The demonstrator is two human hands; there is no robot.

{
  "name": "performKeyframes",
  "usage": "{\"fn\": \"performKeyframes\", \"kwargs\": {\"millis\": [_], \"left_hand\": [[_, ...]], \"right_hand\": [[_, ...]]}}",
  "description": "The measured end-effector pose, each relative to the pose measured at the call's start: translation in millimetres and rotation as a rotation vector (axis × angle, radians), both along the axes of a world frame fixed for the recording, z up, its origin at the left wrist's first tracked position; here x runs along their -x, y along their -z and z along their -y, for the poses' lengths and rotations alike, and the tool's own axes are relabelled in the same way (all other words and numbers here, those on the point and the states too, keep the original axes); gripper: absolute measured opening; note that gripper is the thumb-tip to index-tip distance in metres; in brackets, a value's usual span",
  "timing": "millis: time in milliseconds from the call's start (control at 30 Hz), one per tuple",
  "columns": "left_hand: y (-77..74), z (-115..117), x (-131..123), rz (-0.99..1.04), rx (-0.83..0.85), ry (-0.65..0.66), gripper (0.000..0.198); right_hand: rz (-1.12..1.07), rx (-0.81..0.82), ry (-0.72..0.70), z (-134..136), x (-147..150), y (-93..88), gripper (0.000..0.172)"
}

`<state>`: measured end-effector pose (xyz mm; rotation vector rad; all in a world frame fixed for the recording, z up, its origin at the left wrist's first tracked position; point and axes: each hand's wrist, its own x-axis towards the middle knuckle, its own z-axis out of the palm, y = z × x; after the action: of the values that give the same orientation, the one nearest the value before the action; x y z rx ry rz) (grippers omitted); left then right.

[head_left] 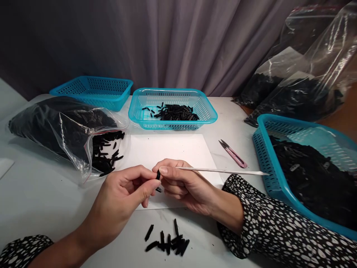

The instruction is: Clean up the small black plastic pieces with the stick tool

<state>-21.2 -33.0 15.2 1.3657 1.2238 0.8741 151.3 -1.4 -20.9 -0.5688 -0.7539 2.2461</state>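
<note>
Over a white sheet of paper [178,149], my two hands meet at a small, narrow black piece [158,174]. My left hand [119,197] pinches it between thumb and fingertips. The fingers of my right hand [189,186] are closed beside it, touching its upper part. A thin whitish stick [223,171] runs out from under my right thumb toward the right, held in that hand. Another dark bit shows just below the fingertips, partly hidden. Nearer me, a loose group of small black pieces [169,242] lies on the table.
At left, an open clear bag [55,126] spills black pieces. Behind it stands a blue basket [122,93]; a second basket [173,90] holds black pieces. Pink-handled thread snips [232,153] lie near a full blue basket [260,149] at right. Clear bags [295,89] stand behind.
</note>
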Motion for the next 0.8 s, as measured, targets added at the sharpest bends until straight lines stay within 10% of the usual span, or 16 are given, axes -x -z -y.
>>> {"fn": "performKeyframes", "kwargs": {"millis": [400, 800], "left_hand": [[1.4, -10, 5, 0.345, 0.545, 0.073, 0.033], [0.9, -9, 9, 0.474, 0.549, 0.098, 0.037]], "right_hand": [[0.296, -0.402, 0.143, -8, -6, -2.1, 0.018], [0.344, -0.473, 0.182, -2, -1, -3.0, 0.024]]}}
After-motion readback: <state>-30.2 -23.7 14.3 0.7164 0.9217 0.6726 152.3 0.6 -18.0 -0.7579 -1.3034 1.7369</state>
